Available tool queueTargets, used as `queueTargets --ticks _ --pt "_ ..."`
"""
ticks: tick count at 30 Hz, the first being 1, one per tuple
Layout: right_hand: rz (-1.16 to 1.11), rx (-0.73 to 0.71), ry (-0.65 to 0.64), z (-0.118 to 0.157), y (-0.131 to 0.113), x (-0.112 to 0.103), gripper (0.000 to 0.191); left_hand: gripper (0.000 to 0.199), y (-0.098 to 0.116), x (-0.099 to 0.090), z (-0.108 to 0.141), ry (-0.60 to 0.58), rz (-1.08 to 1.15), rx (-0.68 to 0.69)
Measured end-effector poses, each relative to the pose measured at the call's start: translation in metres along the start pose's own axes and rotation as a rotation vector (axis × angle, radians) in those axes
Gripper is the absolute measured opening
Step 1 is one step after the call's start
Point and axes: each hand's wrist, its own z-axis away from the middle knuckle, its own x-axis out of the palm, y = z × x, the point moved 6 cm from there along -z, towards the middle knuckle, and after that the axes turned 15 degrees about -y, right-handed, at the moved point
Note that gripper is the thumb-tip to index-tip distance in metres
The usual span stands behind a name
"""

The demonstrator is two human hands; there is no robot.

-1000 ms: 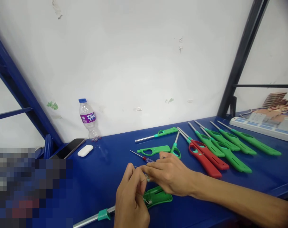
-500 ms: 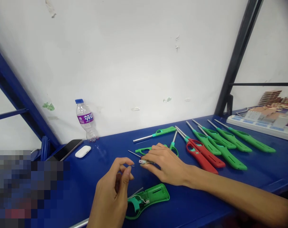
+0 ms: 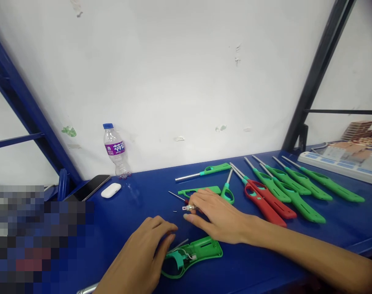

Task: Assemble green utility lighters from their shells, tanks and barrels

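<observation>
My left hand [image 3: 143, 251] is beside an opened green lighter shell [image 3: 201, 251] with a teal trigger and white wire inside; its thumb and fingers are apart and hold nothing. A tiny metal pin [image 3: 174, 211] lies on the blue table [image 3: 112, 228] just beyond the fingertips. To the right, my right hand [image 3: 216, 216] is over a small part with a white and metallic end [image 3: 189, 208], gripped at the fingers. A thin screwdriver [image 3: 177, 196] with a red handle runs under the right fingers. Behind them lies a green shell half [image 3: 213, 190].
Several green lighters [image 3: 308, 204] and red lighters [image 3: 268, 206] lie at the right. A plastic bottle [image 3: 115, 149], white earphone case [image 3: 111, 190] and phone [image 3: 90, 187] are at the back left. A power strip [image 3: 342, 167] sits far right.
My left hand has let go of the tiny metal pin, which now rests on the table, and has drawn back toward the opened shell. My right hand has barely moved.
</observation>
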Motion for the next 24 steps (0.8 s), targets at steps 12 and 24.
queueTargets --ticks 12,24 --pt "-0.018 -0.028 -0.198 0.003 -0.007 -0.011 0.027 0.022 0.012 0.013 -0.014 -0.169 -0.025 -0.093" --pt "0.03 -0.071 -0.196 0.0 -0.01 -0.007 0.034 0.026 0.012 0.016 -0.014 -0.133 -0.052 -0.082"
